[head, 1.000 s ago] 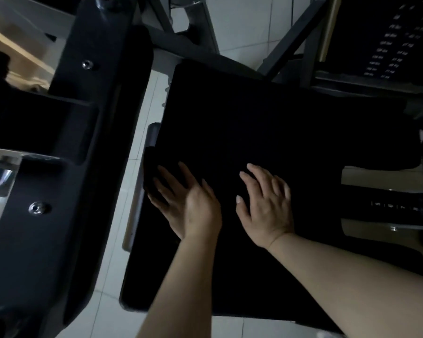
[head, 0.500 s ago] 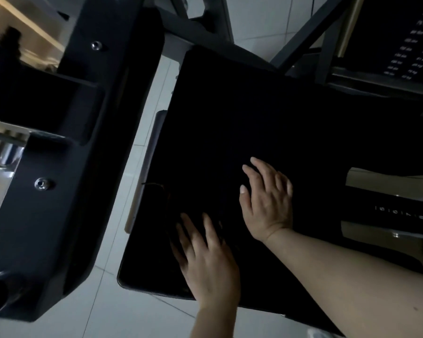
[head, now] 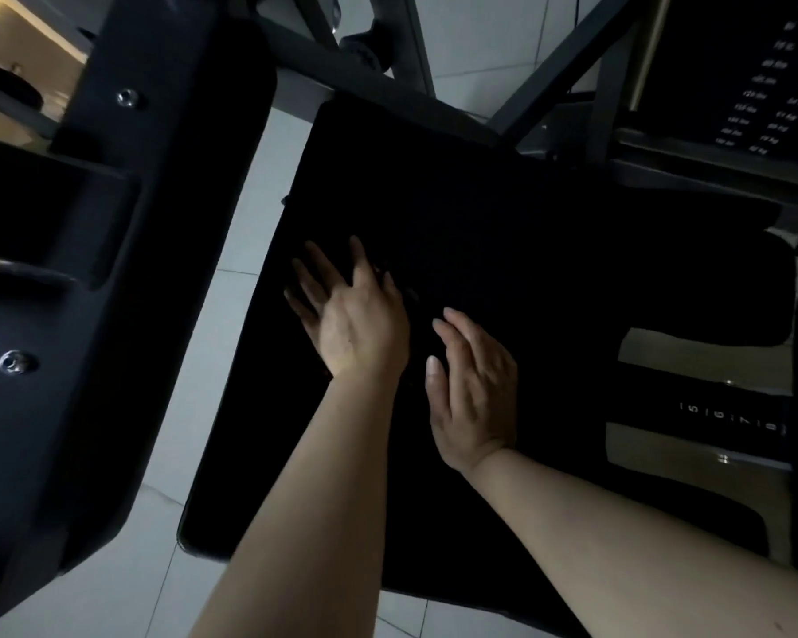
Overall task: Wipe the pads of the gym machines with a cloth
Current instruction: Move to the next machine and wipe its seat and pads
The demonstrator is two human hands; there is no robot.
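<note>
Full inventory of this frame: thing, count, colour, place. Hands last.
pad: 1, black, centre, under both hands
cloth: not distinguishable against the dark pad
machine frame: 1, dark grey, left, two bolts showing
frame tubes: several, dark grey, top, behind the pad
weight stack: 1, black with pale number labels, top right
numbered scale: 1, black with white digits, right edge
floor: pale tiles, between frame and pad
left hand: 1, fingers straight and spread, flat on the pad's left part
right hand: 1, fingers straight and together, flat on the pad beside the left hand
</note>
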